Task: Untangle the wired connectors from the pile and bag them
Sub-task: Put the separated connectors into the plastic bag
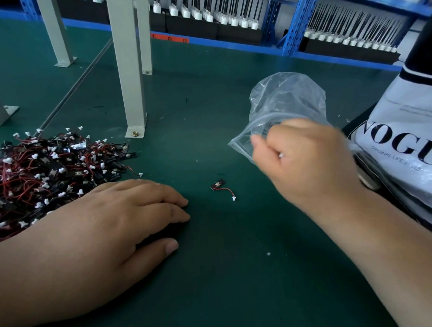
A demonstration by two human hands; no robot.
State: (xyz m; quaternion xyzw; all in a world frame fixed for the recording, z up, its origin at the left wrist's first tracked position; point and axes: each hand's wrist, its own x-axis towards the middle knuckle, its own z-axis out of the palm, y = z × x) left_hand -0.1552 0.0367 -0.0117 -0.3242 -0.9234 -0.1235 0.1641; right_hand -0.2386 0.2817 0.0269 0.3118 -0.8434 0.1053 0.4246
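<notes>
Fingers (264, 145) of my right hand (302, 156) are curled tight, pinching the rim of a clear plastic bag (286, 102), which balloons up and away beyond my knuckles. That hand is blurred, so a white speck by my thumb may be a connector plug, but I cannot tell. Fingers (167, 203) of my left hand (127, 218) lie straight and flat on the green mat (216, 288), gripping nothing. Just beyond my left knuckles and to their left sits the pile (35, 177) of wired connectors: black tabs, red and black wires and white plugs, thickly knotted. One loose connector (222, 188) lies alone on the mat between my two sets of fingers, near my left fingertips and below my right ones, touching neither. Right of my right hand stands a printed shopping bag (408, 128).

To bag well, I judge I should spread the rim wider with my right fingers to open the mouth. Then I should lift the loose piece by its black tab, not its thin wire, and drop it well inside. For the pile, a slow draw with the heap pinned should avoid dragging neighbours out.
</notes>
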